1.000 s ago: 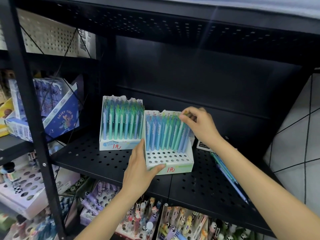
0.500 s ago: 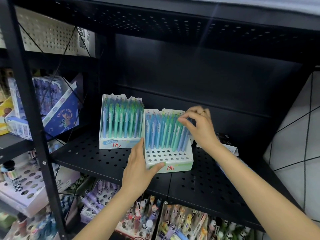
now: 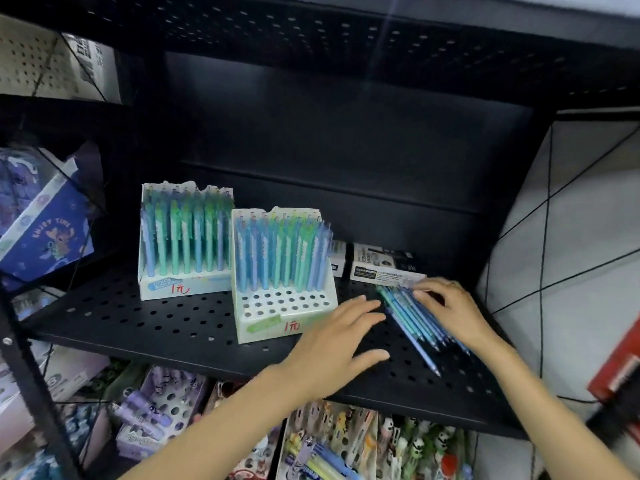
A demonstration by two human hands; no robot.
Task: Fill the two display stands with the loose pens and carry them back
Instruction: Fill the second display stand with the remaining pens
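— How many display stands on the shelf (image 3: 138, 317)?
— Two: the left stand (image 3: 183, 287) and the right stand (image 3: 277, 327).
— Loose pens?
— One bundle of loose pens (image 3: 412, 320) lying on the shelf; they overlap too much for an exact count, but several.
— Hands?
— Two: the left hand (image 3: 341, 344) and the right hand (image 3: 450, 310).
— Anything behind the pens?
— Two small boxes: one (image 3: 337, 259) partly hidden by the right stand, one (image 3: 384, 265) beside it.

Two pen-filled stands (image 3: 185, 242) (image 3: 282, 275) upright, loose pens (image 3: 410, 318) flat beside
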